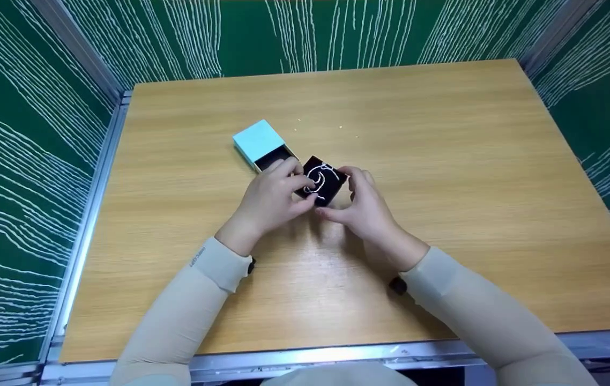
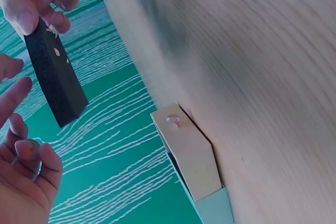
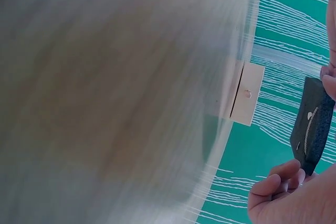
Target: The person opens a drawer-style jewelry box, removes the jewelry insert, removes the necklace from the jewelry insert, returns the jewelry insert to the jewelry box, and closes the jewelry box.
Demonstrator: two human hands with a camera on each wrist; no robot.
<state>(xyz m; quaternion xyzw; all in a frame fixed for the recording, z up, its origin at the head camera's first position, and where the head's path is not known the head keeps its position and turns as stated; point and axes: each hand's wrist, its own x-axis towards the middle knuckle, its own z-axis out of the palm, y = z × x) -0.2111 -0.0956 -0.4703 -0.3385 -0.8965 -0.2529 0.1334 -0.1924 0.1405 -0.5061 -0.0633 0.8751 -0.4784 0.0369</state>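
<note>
Head view, left hand [image 1: 273, 195] partly hiding black pad [image 1: 322, 181]

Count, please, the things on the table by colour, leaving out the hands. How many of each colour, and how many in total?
Light blue: 1, the box sleeve.
Black: 2, the drawer in the sleeve, and the pad held by the left hand and the right hand.
Silver: 1, the chain on the pad.
Total: 4.
</note>
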